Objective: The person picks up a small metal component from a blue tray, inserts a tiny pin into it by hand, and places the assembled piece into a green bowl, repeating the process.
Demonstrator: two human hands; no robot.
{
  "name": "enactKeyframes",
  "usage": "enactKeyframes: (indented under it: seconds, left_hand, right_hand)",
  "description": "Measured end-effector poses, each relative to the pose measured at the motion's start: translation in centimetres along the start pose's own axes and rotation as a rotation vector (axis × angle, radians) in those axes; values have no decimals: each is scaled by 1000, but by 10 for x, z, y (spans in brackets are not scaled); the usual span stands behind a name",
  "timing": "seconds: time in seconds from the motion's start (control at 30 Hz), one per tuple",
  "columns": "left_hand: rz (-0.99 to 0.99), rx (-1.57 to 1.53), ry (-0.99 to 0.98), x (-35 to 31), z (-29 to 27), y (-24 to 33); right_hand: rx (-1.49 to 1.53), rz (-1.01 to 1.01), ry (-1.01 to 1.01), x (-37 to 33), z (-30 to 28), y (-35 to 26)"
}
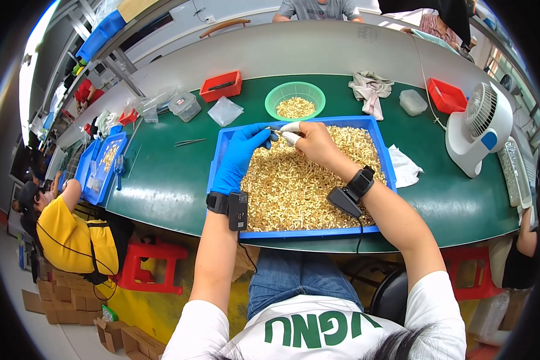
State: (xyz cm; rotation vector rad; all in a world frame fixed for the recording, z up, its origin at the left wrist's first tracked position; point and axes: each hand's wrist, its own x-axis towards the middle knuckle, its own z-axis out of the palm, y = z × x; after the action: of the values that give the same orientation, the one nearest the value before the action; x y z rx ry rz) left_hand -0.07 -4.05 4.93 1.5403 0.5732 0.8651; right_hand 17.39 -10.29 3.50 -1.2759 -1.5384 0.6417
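Note:
My left hand (241,155), in a blue glove, is closed in a pinch above the far side of a blue tray (306,233). Close against its fingertips is my right hand (319,145), bare but for white covers on some fingers, also pinching. A small dark, slim piece shows between the two hands; its kind is too small to tell. Under both hands the tray is filled with many small brass-coloured metal pieces (300,195). Just beyond the hands stands a green mesh basket (319,103), with more such pieces inside.
Tweezers (189,142) lie left on the green table. Behind are a red bin (234,79), plastic bag (225,111), clear box (185,107) and cloth (371,89). At right stand a white fan (480,117) and red tray (447,96). A person in yellow (72,240) sits at left.

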Motion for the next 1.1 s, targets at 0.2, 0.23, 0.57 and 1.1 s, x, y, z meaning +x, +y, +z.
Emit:
enactKeyframes:
  seconds: [0.2, 0.23, 0.57, 1.1]
  left_hand:
    - [-26, 35, -18, 2, -11, -5]
    - [-34, 74, -41, 2, -11, -5]
    - [2, 272, -109, 0, -9, -5]
    - [-134, 753, -268, 1, -22, -22]
  right_hand:
    - [-7, 4, 5, 0, 0, -1]
    - [-5, -5, 6, 0, 0, 0]
    - [-488, -511, 90, 4, -9, 10]
    - [431, 132, -21, 7, -2, 7]
